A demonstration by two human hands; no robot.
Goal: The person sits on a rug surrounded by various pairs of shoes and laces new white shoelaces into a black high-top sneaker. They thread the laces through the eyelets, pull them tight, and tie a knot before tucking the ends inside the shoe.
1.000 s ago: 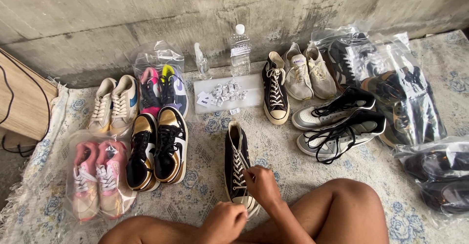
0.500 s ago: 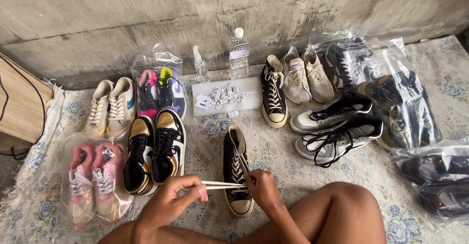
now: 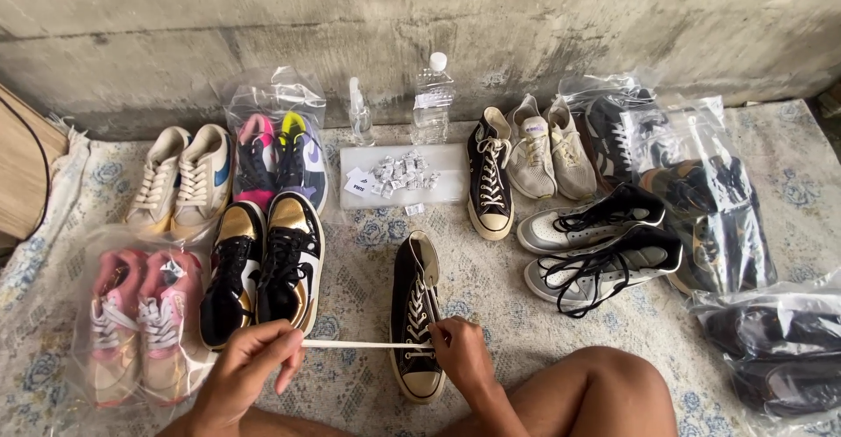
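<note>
My left hand is closed to a pinch, thumb against fingertips, on the free end of a flat white shoelace, which runs taut and nearly level across to my right hand; that hand is curled shut over the lace where it meets the eyelets of a black canvas high-top sneaker with a cream rubber toe cap. I judge the pull to the side keeps the lace flat and untwisted while the right hand steadies the shoe. The sneaker lies toe toward me on a pale floral-patterned cloth, just in front of my bent knee, within easy reach of both hands. Its matching black high-top stands apart near the concrete wall, already laced. To the left sit a black-and-gold pair of low sneakers, touching side by side, and a pink pair inside a clear plastic bag. Beyond them I see a white flat tray of small wrapped packets and a clear plastic water bottle upright against the wall. Grey-and-black running shoes with loose laces lie to the right, near further bagged pairs.
</note>
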